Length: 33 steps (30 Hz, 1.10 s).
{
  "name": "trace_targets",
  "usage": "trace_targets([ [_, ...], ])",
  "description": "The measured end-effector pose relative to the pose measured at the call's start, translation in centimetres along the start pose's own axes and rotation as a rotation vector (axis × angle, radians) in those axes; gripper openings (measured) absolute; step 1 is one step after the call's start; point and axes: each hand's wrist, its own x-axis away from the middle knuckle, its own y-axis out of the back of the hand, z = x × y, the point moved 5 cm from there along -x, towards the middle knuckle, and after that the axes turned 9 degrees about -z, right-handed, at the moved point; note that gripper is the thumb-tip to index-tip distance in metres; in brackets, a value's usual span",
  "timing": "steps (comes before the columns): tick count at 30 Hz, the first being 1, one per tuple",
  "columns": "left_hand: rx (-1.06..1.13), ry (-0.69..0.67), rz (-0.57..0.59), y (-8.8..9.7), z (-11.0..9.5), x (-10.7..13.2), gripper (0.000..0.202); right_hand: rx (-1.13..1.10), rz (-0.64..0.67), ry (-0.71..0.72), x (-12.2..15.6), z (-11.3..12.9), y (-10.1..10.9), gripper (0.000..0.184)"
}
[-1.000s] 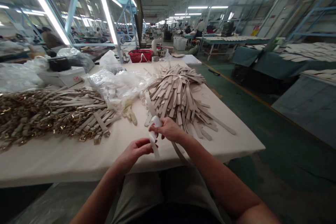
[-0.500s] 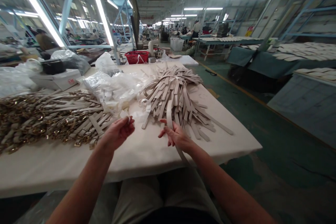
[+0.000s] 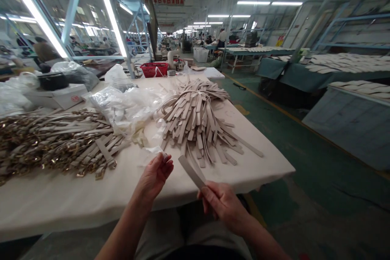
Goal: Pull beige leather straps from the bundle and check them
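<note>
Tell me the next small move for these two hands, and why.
Probably bring the left hand across to the free end of the strap. The right hand grips the beige strap at its lower end, its tip sticking up toward the left hand, which pinches a bit of clear film and is apart from it.

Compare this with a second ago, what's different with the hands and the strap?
The right hand has drawn back toward the body and now holds one beige strap by its end, pointing up and left. The left hand, which gripped that strap a second ago, has let go and pinches a bit of clear plastic wrap. The strap pile and the buckled straps lie unchanged.
</note>
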Motion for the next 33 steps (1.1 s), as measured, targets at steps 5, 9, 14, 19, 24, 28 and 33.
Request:
trace_targets([
  [5,-0.021,-0.022,0.052,-0.1,0.3,0.6,0.01,0.346,-0.039,0.17,0.7,0.6,-1.5,0.039],
  [9,-0.047,-0.026,0.071,-0.2,0.8,1.2,0.012,0.415,-0.056,0.183,0.2,0.4,-1.8,0.039],
  [14,-0.094,0.004,0.089,0.0,1.5,1.5,0.014,0.406,-0.06,0.163,0.0,0.0,-1.8,0.039],
  [19,-0.125,0.033,0.128,0.7,3.3,1.8,0.033,0.317,-0.052,0.141,-0.8,-0.1,-2.6,0.038],
  [24,-0.173,0.042,0.155,1.9,5.7,3.2,0.04,0.152,0.032,0.1,-0.1,-0.6,-2.7,0.037],
  [28,-0.144,-0.005,0.074,3.8,6.3,3.9,0.04,0.014,0.094,-0.012,4.4,-4.1,-1.2,0.05],
  [33,-0.223,0.107,0.108,5.6,10.4,5.2,0.039,-0.007,0.009,-0.182,8.1,-8.4,-1.4,0.068],
])
